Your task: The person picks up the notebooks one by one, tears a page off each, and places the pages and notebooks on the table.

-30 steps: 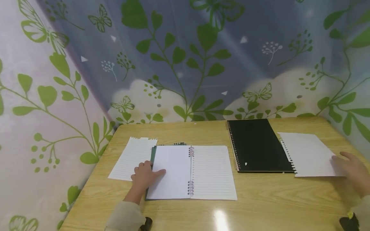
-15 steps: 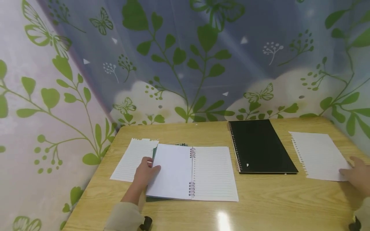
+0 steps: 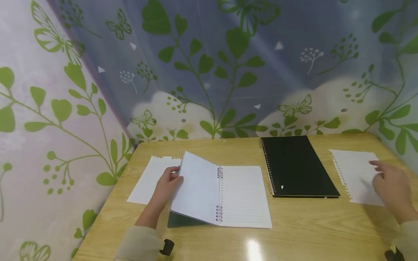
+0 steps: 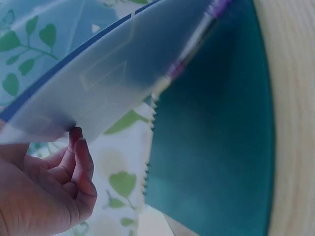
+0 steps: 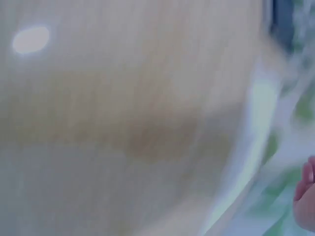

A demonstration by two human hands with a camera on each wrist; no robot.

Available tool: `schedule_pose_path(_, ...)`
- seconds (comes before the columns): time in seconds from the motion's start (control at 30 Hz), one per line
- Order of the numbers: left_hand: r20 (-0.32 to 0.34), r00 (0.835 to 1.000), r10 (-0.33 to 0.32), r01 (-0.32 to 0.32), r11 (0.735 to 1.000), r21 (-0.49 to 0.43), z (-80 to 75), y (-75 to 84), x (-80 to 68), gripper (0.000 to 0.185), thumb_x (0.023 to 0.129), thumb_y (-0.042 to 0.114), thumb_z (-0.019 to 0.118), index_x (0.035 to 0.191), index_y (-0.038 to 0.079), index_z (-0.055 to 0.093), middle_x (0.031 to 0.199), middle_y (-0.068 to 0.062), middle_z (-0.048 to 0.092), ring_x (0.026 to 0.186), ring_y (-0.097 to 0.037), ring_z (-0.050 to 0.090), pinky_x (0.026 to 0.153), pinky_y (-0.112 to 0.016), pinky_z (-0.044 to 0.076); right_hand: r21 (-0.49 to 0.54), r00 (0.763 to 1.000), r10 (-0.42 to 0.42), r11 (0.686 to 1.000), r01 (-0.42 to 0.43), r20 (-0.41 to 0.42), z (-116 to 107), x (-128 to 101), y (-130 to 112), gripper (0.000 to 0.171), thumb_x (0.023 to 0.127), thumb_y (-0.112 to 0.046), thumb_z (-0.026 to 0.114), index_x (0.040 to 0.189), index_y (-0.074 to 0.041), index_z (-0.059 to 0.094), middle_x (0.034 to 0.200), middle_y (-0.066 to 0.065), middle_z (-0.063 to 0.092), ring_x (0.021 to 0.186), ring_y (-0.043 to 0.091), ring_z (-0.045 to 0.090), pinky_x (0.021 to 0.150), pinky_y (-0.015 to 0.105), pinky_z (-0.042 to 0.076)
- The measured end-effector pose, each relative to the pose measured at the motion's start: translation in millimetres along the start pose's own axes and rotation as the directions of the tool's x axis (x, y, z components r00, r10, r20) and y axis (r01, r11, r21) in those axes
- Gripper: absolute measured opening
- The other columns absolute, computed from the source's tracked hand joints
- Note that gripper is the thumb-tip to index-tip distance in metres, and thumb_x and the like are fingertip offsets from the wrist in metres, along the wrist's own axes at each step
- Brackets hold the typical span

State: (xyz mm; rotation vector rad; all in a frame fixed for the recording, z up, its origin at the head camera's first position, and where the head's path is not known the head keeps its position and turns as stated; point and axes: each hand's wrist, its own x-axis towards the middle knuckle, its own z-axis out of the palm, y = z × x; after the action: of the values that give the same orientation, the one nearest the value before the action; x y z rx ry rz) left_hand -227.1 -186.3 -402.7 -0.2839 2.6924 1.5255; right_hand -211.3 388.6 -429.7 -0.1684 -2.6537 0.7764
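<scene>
Head view: the left hand (image 3: pixel 166 183) has lifted the open notebook's (image 3: pixel 241 195) left page (image 3: pixel 197 192), pinching its edge, where 1 second ago it lay flat. Right hand (image 3: pixel 390 186), fingers relaxed, has moved above the torn sheet (image 3: pixel 354 170), far right.

Heavily blurred: tan wooden tabletop (image 5: pixel 123 123) fills most of frame, glare spot (image 5: pixel 30 39) upper left, pale paper edge (image 5: pixel 246 147) at right, fingertip (image 5: pixel 307 196) lower right.

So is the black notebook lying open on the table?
No, the black notebook lies closed on the table, its cover up.
</scene>
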Motion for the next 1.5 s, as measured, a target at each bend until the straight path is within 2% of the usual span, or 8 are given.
schedule_pose_path(0.13, 0.021, 0.997, 0.068, -0.068, 0.997, -0.027, 4.2, 15.7, -1.2, 0.042, 0.092, 0.023, 0.053, 0.131, 0.011, 0.044, 0.108, -0.012, 0.058, 0.095, -0.021, 0.055, 0.079, -0.033, 0.048, 0.067, 0.954, -0.300, 0.952, 0.300, -0.006, 20.6, 4.0, -76.4, 0.031, 0.087, 0.007, 0.037, 0.111, 0.008, 0.057, 0.102, 0.029, 0.057, 0.093, 0.041, 0.049, 0.074, 0.049, 0.036)
schedule_pose_path(0.27, 0.068, 0.987, 0.144, -0.140, 0.988, -0.062, 9.7, 33.5, -3.1, 0.042, 0.092, 0.023, 0.054, 0.130, 0.011, 0.045, 0.108, -0.011, 0.058, 0.096, -0.021, 0.056, 0.079, -0.032, 0.049, 0.209, 0.878, -0.456, 0.882, 0.423, 0.146, 40.2, -4.1, -155.2, 0.031, 0.091, 0.009, 0.038, 0.116, 0.005, 0.056, 0.110, 0.022, 0.058, 0.101, 0.035, 0.053, 0.084, 0.047, 0.043)
schedule_pose_path(0.53, 0.179, 0.952, 0.247, -0.234, 0.968, -0.091, 30.6, 63.1, -7.7, 0.044, 0.093, 0.032, 0.052, 0.132, 0.014, 0.044, 0.116, -0.011, 0.055, 0.100, -0.024, 0.058, 0.078, -0.035, 0.050, 0.475, 0.710, -0.497, 0.842, 0.255, 0.500, 73.3, -27.6, -252.2, 0.042, 0.101, -0.023, 0.035, 0.135, 0.000, 0.040, 0.133, 0.019, 0.049, 0.124, 0.036, 0.046, 0.099, 0.051, 0.039)
schedule_pose_path(0.67, 0.268, 0.906, 0.327, -0.311, 0.945, -0.102, 49.0, 72.2, -9.4, 0.046, 0.095, 0.042, 0.045, 0.134, 0.018, 0.041, 0.119, -0.008, 0.054, 0.100, -0.022, 0.058, 0.080, -0.037, 0.049, 0.567, 0.666, -0.475, 0.819, 0.094, 0.575, 84.0, -31.9, -269.8, 0.051, 0.102, -0.031, 0.030, 0.141, 0.002, 0.029, 0.137, 0.022, 0.044, 0.127, 0.037, 0.043, 0.103, 0.051, 0.035)
schedule_pose_path(0.8, 0.366, 0.838, 0.405, -0.391, 0.913, -0.115, 65.5, 76.2, -15.0, 0.048, 0.097, 0.046, 0.036, 0.136, 0.018, 0.040, 0.127, -0.005, 0.050, 0.107, -0.022, 0.057, 0.087, -0.042, 0.048, 0.593, 0.696, -0.419, 0.805, -0.013, 0.584, 87.9, -34.9, -275.4, 0.057, 0.101, -0.037, 0.030, 0.142, 0.002, 0.026, 0.137, 0.024, 0.044, 0.125, 0.036, 0.045, 0.103, 0.050, 0.035)
schedule_pose_path(1.1, 0.463, 0.724, 0.511, -0.575, 0.818, -0.003, 88.3, 69.3, -19.2, 0.038, 0.098, 0.031, 0.043, 0.133, 0.016, 0.045, 0.132, -0.003, 0.047, 0.114, -0.019, 0.052, 0.093, -0.036, 0.046, 0.418, 0.815, -0.248, 0.909, 0.008, 0.524, 82.2, -38.6, -266.8, 0.054, 0.095, -0.029, 0.047, 0.139, -0.002, 0.033, 0.123, 0.022, 0.057, 0.108, 0.034, 0.058, 0.083, 0.045, 0.049)
schedule_pose_path(1.27, 0.535, 0.705, 0.465, -0.615, 0.776, 0.137, 98.3, 56.5, -17.8, 0.053, 0.092, 0.037, 0.054, 0.137, 0.012, 0.040, 0.140, -0.007, 0.043, 0.127, -0.022, 0.044, 0.103, -0.037, 0.039, 0.306, 0.855, -0.206, 0.950, 0.059, 0.476, 84.8, -40.2, -242.2, 0.048, 0.091, -0.015, 0.047, 0.135, 0.002, 0.039, 0.111, 0.022, 0.062, 0.092, 0.029, 0.062, 0.074, 0.039, 0.051)
schedule_pose_path(1.5, 0.619, 0.736, 0.273, -0.633, 0.602, 0.487, 103.9, 30.8, -18.5, 0.080, 0.081, 0.057, 0.058, 0.145, 0.017, 0.030, 0.154, -0.010, 0.016, 0.143, -0.025, 0.015, 0.114, -0.051, 0.013, 0.121, 0.871, -0.118, 0.990, 0.069, 0.477, 103.0, -55.1, -212.8, 0.054, 0.085, -0.010, 0.054, 0.132, 0.009, 0.037, 0.087, 0.011, 0.058, 0.070, 0.017, 0.050, 0.058, 0.029, 0.041)
